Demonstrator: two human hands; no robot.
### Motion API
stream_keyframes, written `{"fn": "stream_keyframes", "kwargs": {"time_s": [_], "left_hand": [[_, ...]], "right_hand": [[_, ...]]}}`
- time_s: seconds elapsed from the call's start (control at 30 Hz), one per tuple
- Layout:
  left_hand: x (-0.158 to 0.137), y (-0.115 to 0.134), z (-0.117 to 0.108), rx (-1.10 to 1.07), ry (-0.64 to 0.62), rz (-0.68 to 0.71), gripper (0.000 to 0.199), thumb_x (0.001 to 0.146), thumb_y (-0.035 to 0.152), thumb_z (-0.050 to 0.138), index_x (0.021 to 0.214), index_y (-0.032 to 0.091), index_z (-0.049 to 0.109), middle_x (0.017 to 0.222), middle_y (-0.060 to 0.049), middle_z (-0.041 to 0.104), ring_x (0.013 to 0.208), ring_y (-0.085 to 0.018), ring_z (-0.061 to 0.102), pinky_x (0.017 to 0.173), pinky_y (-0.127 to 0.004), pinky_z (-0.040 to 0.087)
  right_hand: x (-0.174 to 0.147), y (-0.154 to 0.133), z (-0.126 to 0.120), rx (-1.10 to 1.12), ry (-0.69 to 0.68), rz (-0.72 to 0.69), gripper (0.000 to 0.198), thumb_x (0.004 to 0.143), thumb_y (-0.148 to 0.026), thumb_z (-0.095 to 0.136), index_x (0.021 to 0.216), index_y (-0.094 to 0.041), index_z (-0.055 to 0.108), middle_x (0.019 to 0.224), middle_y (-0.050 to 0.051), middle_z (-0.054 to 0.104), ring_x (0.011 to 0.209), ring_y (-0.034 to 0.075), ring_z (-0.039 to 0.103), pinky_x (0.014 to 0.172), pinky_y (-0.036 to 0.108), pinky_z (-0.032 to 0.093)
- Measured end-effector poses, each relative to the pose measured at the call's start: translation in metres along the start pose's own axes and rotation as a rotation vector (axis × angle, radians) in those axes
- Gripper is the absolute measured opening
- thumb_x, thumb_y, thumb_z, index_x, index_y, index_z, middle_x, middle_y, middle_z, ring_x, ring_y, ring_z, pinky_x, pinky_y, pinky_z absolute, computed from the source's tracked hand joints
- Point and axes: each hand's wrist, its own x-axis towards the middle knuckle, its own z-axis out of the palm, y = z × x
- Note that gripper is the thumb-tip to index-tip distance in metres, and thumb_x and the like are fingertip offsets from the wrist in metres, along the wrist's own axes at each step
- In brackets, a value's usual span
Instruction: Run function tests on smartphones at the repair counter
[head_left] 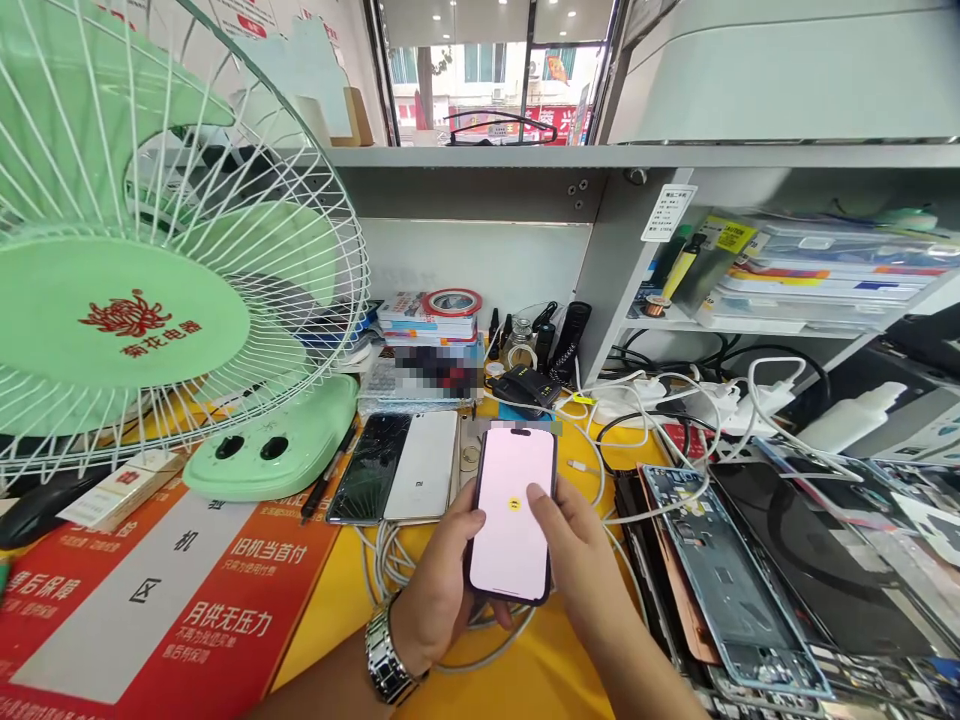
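1. The phone (499,560) is between the 2 hands, raised over the tabletop (577,680), with its screen facing up.
2. The left grip (439,560) is closed around the phone's left edge, with its thumb bent over the rim.
3. The right grip (589,560) appears closed on the opposite edge. Its thumb lies over the screen; whether it presses cannot be told, and its other fingers are hidden.
4. Done, as far as shows: the phone is in hand, lit and apparently whole. The screen is pale pink with 1 yellow mark (515,504) near the middle, and no menu or text can be read around it.
5. I judge this an early stage of handling the screen, since that page looks like a loading or opening one. How much is left cannot be told from it.
6. Left of the grip, the cracked phone (370,470) and white phone (424,465) lie side by side, both out of hand.
7. Right of the grip, the blue frame (727,570) and dark panel (817,550) lie among other parts, also untouched.
8. Just left of and below the grip, a cable (379,555) lies in loops; no plug shows in the held phone.
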Motion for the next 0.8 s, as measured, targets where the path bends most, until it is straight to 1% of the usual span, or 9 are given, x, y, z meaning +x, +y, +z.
{"fn": "stream_keyframes", "kwargs": {"time_s": [0.1, 0.23, 0.27, 0.37, 0.43, 0.5, 0.6, 0.73, 0.8], "left_hand": [[0.000, 0.002, -0.001, 0.002, 0.019, 0.005, 0.064, 0.087, 0.041, 0.047, 0.148, 0.023, 0.036, 0.081, -0.004, 0.063, 0.057, -0.017, 0.059, 0.035, -0.021, 0.045], [-0.001, 0.003, -0.002, -0.001, 0.038, 0.027, 0.062, 0.087, 0.040, 0.047, 0.147, 0.025, 0.037, 0.084, -0.004, 0.063, 0.058, -0.017, 0.059, 0.035, -0.020, 0.045], [-0.001, 0.003, -0.002, 0.006, 0.033, 0.029, 0.062, 0.087, 0.040, 0.047, 0.147, 0.025, 0.037, 0.084, -0.004, 0.063, 0.058, -0.017, 0.059, 0.035, -0.021, 0.045], [-0.001, 0.001, -0.004, 0.050, -0.001, 0.035, 0.062, 0.087, 0.039, 0.048, 0.146, 0.025, 0.038, 0.088, -0.006, 0.065, 0.061, -0.019, 0.062, 0.036, -0.023, 0.048], [0.000, -0.001, -0.005, 0.065, -0.017, 0.036, 0.062, 0.088, 0.040, 0.048, 0.147, 0.024, 0.038, 0.088, -0.007, 0.066, 0.063, -0.020, 0.063, 0.037, -0.024, 0.050], [0.000, -0.001, -0.006, 0.059, -0.008, 0.043, 0.060, 0.089, 0.040, 0.047, 0.146, 0.024, 0.039, 0.089, -0.007, 0.065, 0.063, -0.020, 0.062, 0.037, -0.023, 0.049], [0.001, -0.001, -0.007, 0.082, 0.014, 0.073, 0.054, 0.090, 0.038, 0.046, 0.142, 0.024, 0.044, 0.091, -0.006, 0.064, 0.059, -0.017, 0.060, 0.036, -0.023, 0.049], [-0.001, -0.001, -0.009, 0.214, -0.018, 0.107, 0.053, 0.091, 0.037, 0.048, 0.143, 0.023, 0.044, 0.094, -0.007, 0.065, 0.064, -0.019, 0.062, 0.040, -0.024, 0.052], [-0.001, -0.001, -0.009, 0.220, -0.024, 0.109, 0.056, 0.091, 0.037, 0.048, 0.145, 0.024, 0.041, 0.099, -0.009, 0.066, 0.066, -0.019, 0.062, 0.041, -0.025, 0.053]], "right_hand": [[0.000, -0.003, -0.002, -0.072, -0.160, -0.022, 0.040, 0.082, -0.034, 0.063, 0.118, -0.018, 0.054, 0.096, 0.007, 0.070, 0.071, 0.019, 0.066, 0.058, 0.028, 0.054], [-0.001, -0.006, -0.006, -0.230, -0.250, -0.144, 0.076, 0.071, -0.012, 0.066, 0.139, -0.023, 0.035, 0.123, 0.008, 0.063, 0.102, 0.021, 0.063, 0.086, 0.032, 0.054], [-0.001, -0.006, -0.007, -0.249, -0.225, -0.152, 0.071, 0.073, -0.014, 0.066, 0.137, -0.022, 0.038, 0.120, 0.008, 0.064, 0.101, 0.021, 0.063, 0.085, 0.033, 0.053], [0.002, -0.007, -0.010, -0.263, -0.113, -0.099, 0.032, 0.088, -0.036, 0.056, 0.113, -0.016, 0.055, 0.092, 0.007, 0.068, 0.076, 0.020, 0.064, 0.066, 0.031, 0.053], [0.003, -0.008, -0.012, -0.269, -0.101, -0.070, 0.030, 0.092, -0.043, 0.049, 0.102, -0.016, 0.058, 0.082, 0.006, 0.067, 0.067, 0.019, 0.061, 0.059, 0.030, 0.050], [0.003, -0.008, -0.013, -0.288, -0.159, -0.094, 0.030, 0.088, -0.035, 0.056, 0.112, -0.017, 0.056, 0.092, 0.006, 0.069, 0.077, 0.020, 0.064, 0.067, 0.031, 0.052], [0.002, -0.009, -0.013, -0.324, -0.239, -0.141, 0.056, 0.078, -0.021, 0.065, 0.130, -0.022, 0.044, 0.110, 0.006, 0.068, 0.093, 0.022, 0.065, 0.079, 0.033, 0.053], [0.002, -0.009, -0.013, -0.415, -0.118, -0.144, 0.034, 0.084, -0.033, 0.061, 0.114, -0.018, 0.056, 0.099, 0.008, 0.070, 0.084, 0.023, 0.066, 0.073, 0.035, 0.053], [0.002, -0.010, -0.012, -0.426, -0.108, -0.145, 0.034, 0.083, -0.032, 0.061, 0.113, -0.017, 0.057, 0.099, 0.008, 0.070, 0.083, 0.023, 0.066, 0.073, 0.034, 0.053]]}}
